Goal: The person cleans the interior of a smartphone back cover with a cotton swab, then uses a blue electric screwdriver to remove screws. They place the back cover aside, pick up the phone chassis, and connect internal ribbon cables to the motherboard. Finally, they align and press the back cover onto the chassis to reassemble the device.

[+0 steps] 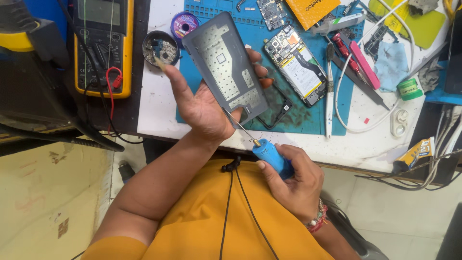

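Grey phone back cover point(226, 67) held in left hand point(204, 108), centre of frame.
Thumb and fingertips clamp its long edges. Right hand point(293, 180), lower centre, is wrapped around a blue screwdriver point(270, 158), tip touching the cover's lower corner above the blue mat point(313, 118).

The phone cover point(225, 67) looks like matt grey plastic, with paler, faintly shiny metal-looking patches on its inner face. The screwdriver point(272, 160) has a smooth blue plastic handle and a thin, bright metal shaft. The mat point(308, 118) is blue, rubbery and matt, smudged with dark grime. The table point(159, 103) is white and smooth. The meter point(102, 45) has a yellow, matt, rubbery-looking casing. The shirt point(207, 226) is soft mustard cloth.
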